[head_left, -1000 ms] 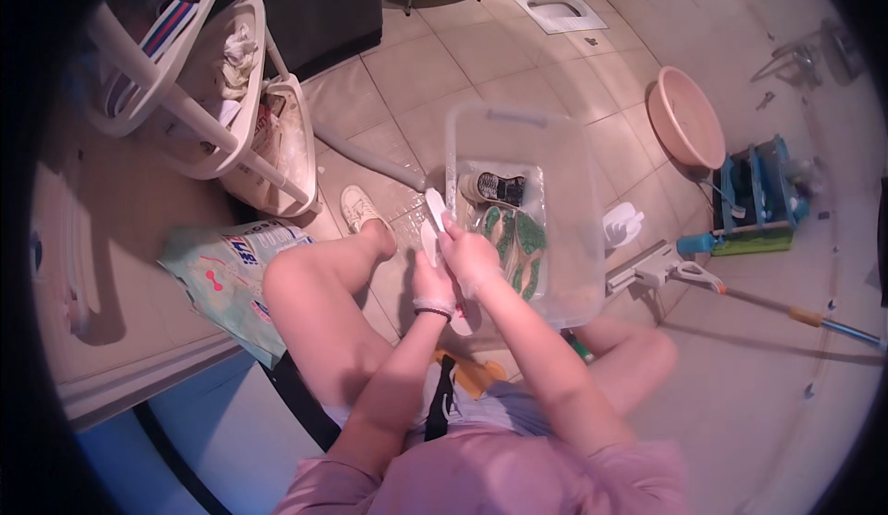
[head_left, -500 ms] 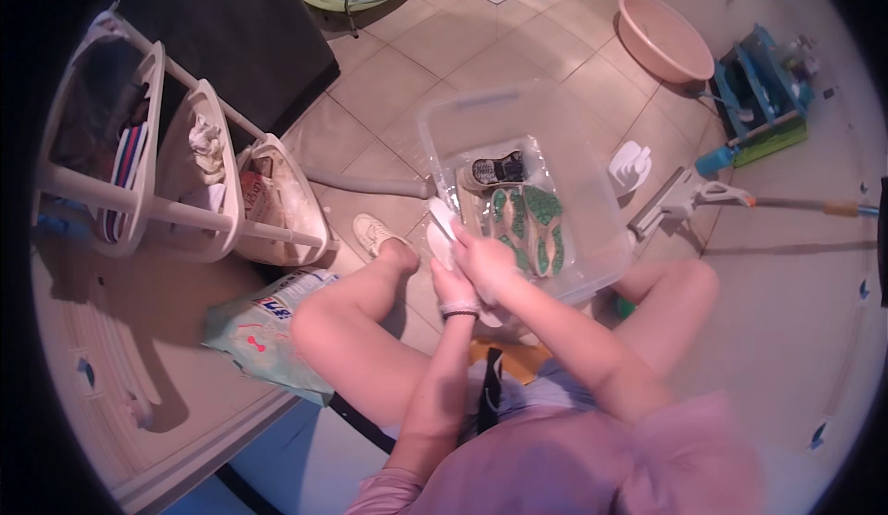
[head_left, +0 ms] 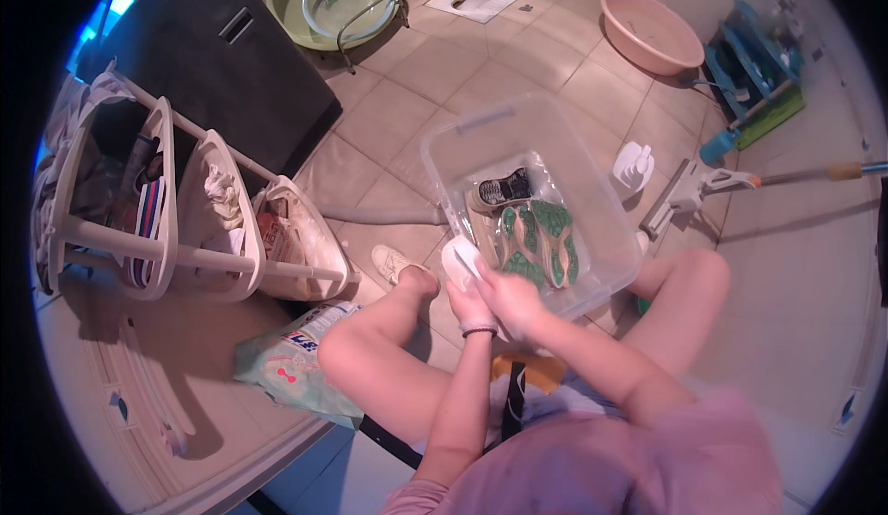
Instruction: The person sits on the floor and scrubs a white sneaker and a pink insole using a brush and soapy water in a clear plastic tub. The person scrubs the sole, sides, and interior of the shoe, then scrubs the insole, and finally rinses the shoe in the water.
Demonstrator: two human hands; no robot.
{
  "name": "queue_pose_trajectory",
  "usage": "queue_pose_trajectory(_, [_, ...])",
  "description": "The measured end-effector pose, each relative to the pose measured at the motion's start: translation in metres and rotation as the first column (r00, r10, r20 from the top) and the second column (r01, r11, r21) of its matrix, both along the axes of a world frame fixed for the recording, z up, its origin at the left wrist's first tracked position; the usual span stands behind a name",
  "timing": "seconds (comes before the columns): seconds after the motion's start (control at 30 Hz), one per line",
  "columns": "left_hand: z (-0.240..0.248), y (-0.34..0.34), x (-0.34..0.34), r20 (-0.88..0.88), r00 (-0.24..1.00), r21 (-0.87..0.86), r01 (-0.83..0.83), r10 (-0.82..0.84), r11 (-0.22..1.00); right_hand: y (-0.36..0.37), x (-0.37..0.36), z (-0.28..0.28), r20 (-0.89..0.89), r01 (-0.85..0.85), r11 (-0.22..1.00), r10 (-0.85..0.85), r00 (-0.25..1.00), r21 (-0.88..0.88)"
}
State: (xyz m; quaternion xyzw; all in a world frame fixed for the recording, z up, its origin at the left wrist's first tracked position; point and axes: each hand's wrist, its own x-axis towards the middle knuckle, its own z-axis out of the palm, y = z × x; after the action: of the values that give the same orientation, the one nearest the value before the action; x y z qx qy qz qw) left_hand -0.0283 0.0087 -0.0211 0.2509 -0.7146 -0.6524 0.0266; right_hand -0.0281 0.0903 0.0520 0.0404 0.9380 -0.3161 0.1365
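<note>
White sole-shaped piece (head_left: 457,258): gripped by closed fingers of left hand (head_left: 470,306) and right hand (head_left: 511,299), its end projecting beyond them. Probably light, semi-stiff, slippery if wet; best held mid-length, by edges.

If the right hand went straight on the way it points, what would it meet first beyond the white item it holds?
Beyond the white item, the right hand seems lined up with the grey hose, left of the clear bin; depth is unclear, so it might pass above.
</note>
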Motion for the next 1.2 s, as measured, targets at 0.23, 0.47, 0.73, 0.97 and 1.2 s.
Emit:
queue_pose_trajectory(0.23, [0.012, -0.002, 0.004, 0.082, 0.994, -0.249, 0.085, -0.066, 0.965, 0.002, -0.006, -0.001, 0.110, 0.094, 0.991, -0.083, 0.991, -0.099])
queue_pose_trajectory(0.47, [0.010, -0.006, 0.003, -0.006, 1.000, -0.189, -0.012, 0.011, 0.982, 0.001, 0.014, 0.015, 0.090, 0.062, 0.994, -0.053, 0.995, -0.095])
queue_pose_trajectory(0.73, [0.005, 0.002, -0.001, -0.056, 0.998, 0.056, -0.009, 0.012, 0.998, -0.003, -0.010, -0.004, 0.035, 0.086, 0.995, -0.084, 0.996, -0.056])
queue_pose_trajectory(0.97, [0.010, -0.009, 0.002, -0.021, 0.999, -0.153, -0.033, 0.030, 0.988, 0.005, 0.044, 0.002, 0.120, 0.034, 0.997, -0.025, 0.993, -0.068])
queue_pose_trajectory(1.2, [0.015, 0.000, 0.001, 0.062, 0.998, -0.171, 0.011, 0.000, 0.985, 0.002, 0.001, 0.007, 0.108, 0.094, 0.993, -0.087, 0.990, -0.066])
